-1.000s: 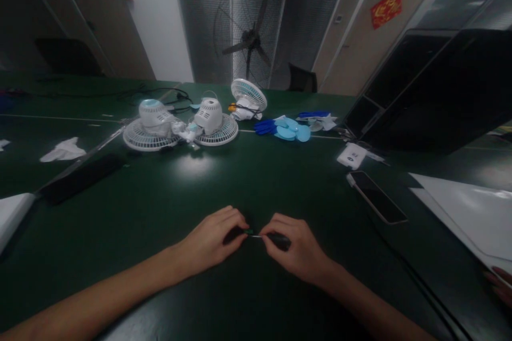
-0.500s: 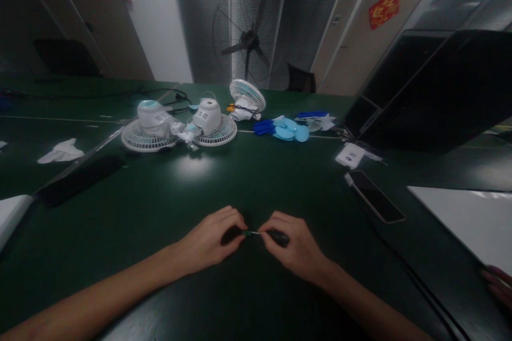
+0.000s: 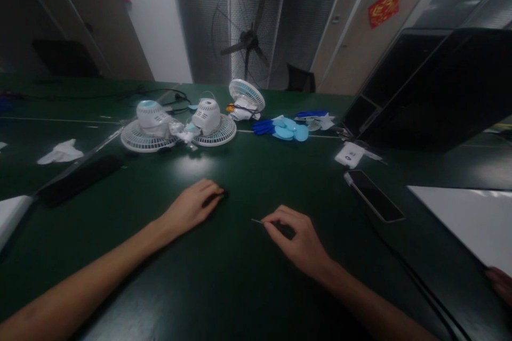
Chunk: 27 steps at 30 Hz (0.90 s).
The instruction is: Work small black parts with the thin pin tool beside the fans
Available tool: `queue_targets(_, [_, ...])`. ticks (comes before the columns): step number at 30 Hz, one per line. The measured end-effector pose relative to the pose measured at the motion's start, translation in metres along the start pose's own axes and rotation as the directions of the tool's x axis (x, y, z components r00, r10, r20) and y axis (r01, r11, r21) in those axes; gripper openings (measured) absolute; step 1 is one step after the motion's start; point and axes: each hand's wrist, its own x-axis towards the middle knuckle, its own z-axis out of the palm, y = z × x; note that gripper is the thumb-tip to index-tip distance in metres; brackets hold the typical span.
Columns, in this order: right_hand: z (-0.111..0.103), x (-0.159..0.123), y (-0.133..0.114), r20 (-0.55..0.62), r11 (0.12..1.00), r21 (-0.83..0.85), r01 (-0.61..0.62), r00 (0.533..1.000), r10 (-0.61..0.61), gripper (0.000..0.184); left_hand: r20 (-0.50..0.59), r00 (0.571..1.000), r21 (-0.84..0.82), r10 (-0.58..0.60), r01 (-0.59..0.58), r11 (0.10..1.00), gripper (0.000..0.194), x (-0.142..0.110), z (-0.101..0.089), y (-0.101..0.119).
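Note:
Over the green tabletop (image 3: pixel 240 282), my left hand (image 3: pixel 194 203) reaches out with thumb and fingers pinched together. At its fingertips is a tiny dark piece (image 3: pixel 225 193), too small and dim to name. My right hand (image 3: pixel 298 237) grips a screwdriver (image 3: pixel 257 221); the thin metal shaft points left out of the fingertips, and the dark handle lies mostly hidden in the palm. The shaft's tip touches nothing visible and is apart from my left hand.
White fan heads (image 3: pixel 208 125) lie farther back, beside blue gloves (image 3: pixel 286 128). On the right are a phone (image 3: pixel 376 196), a white box (image 3: pixel 349 155), a black cable (image 3: pixel 416 277) and a large dark monitor (image 3: pixel 436 90). Another person's hand (image 3: pixel 500 279) shows at the right edge.
My left hand has drawn away from the screwdriver's tip, moving left and forward; a small green piece was in its fingers there before. My right hand has shifted slightly, still holding the screwdriver.

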Motion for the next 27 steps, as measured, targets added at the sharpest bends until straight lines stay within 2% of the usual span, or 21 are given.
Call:
queue_targets(3, [0.0, -0.001, -0.001, 0.01, 1.0, 0.028, 0.003, 1.0, -0.003, 0.014, -0.116, 0.986, 0.196, -0.122, 0.143, 0.97, 0.03, -0.001, -0.03, -0.058])
queue_targets(5, [0.0, -0.001, -0.001, 0.012, 0.999, 0.035, 0.004, 1.0, -0.005, 0.014, -0.208, 0.953, 0.326, -0.219, 0.279, 0.903, 0.033, -0.008, -0.048, -0.092])
queue_targets(8, [0.001, 0.0, -0.001, 0.017, 0.999, 0.037, 0.0, 1.0, -0.001, 0.014, -0.285, 0.917, 0.466, -0.28, 0.388, 0.795, 0.038, -0.02, -0.065, -0.124])
queue_targets(10, [0.001, 0.001, -0.001, 0.023, 0.999, 0.041, -0.007, 1.0, 0.006, 0.014, -0.297, 0.913, 0.513, -0.28, 0.4, 0.759, 0.04, -0.025, -0.069, -0.131])
queue_targets(12, [0.001, 0.001, -0.001, 0.034, 0.999, 0.048, -0.014, 0.999, 0.012, 0.014, -0.314, 0.911, 0.5, -0.269, 0.399, 0.769, 0.042, -0.026, -0.068, -0.131])
queue_targets(17, [0.0, 0.001, -0.001, 0.035, 0.999, 0.044, -0.009, 0.999, 0.008, 0.014, -0.403, 0.856, 0.214, -0.324, 0.432, 0.876, 0.045, -0.022, -0.061, -0.131])
queue_targets(22, [0.001, 0.0, -0.001, 0.032, 1.0, 0.02, 0.008, 0.999, -0.008, 0.013, -0.388, 0.791, 0.006, -0.473, 0.515, 0.857, 0.048, -0.023, -0.061, -0.144])
queue_targets(24, [0.001, 0.0, -0.001, 0.032, 1.0, 0.015, 0.007, 0.999, -0.007, 0.013, -0.375, 0.797, -0.021, -0.473, 0.502, 0.864, 0.048, -0.023, -0.063, -0.147])
queue_targets(27, [0.001, 0.0, -0.001, 0.039, 1.0, 0.022, -0.003, 0.999, 0.002, 0.014, -0.345, 0.845, -0.01, -0.408, 0.431, 0.902, 0.049, -0.02, -0.064, -0.143])
